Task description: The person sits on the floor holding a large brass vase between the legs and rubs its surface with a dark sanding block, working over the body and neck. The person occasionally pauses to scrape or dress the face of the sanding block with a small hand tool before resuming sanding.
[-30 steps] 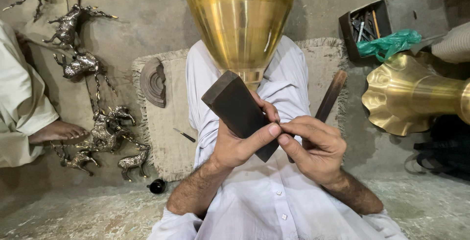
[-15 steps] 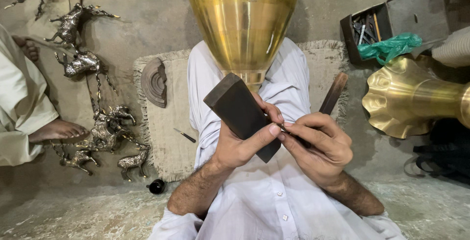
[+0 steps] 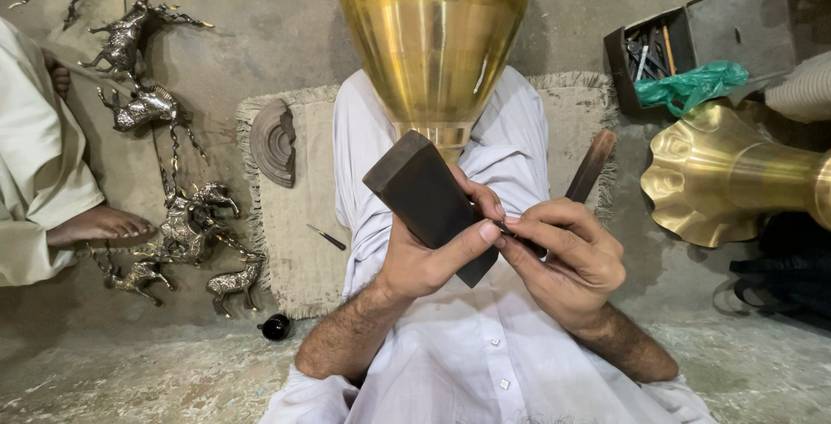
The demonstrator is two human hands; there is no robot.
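Far left: another person's foot (image 3: 95,225) on the floor, brass horse figures (image 3: 186,216) strewn beside it, well apart from me. On the mat (image 3: 294,242) lie a round wood disc (image 3: 273,141) & a thin tool (image 3: 328,237); small black knob (image 3: 275,327) near its front edge.

Centre: my left hand (image 3: 424,260) is closed round the dark block (image 3: 428,203), thumb laid along its side, block tilted w/ its square end up-left, just below the neck of the big brass vase (image 3: 433,35) standing between my knees.

My right hand (image 3: 563,260) is curled shut, fingertips pinching something small & thin against the block's edge; can't tell what, too hidden. A brown stick (image 3: 590,166) rises behind that hand; can't tell if I'm gripping it.

To do this well, I reckon: keep the block braced firm w/ the left, work w/ short controlled strokes, thumb clear of the edge.

Right: a flared brass piece (image 3: 718,177) on its side, green bag (image 3: 692,85) & tool box (image 3: 649,52) behind.
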